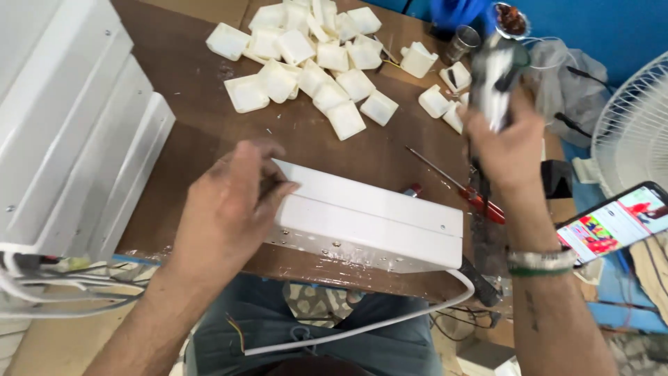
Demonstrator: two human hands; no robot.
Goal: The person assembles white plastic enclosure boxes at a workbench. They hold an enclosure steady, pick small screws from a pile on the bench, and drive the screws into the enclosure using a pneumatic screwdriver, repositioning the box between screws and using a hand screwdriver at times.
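Observation:
My left hand rests on the left end of a long white metal box that lies at the near edge of a brown wooden table, fingers curled over its top corner. My right hand is raised above the table's right side, closed around a blurred white and dark object that I cannot identify. A white cable runs from the box's right end down across my lap.
Several white plastic square pieces are heaped at the table's far side. A red-handled screwdriver lies right of the box. White metal panels stand at left, a phone and a fan at right. A small steel cup stands at the back.

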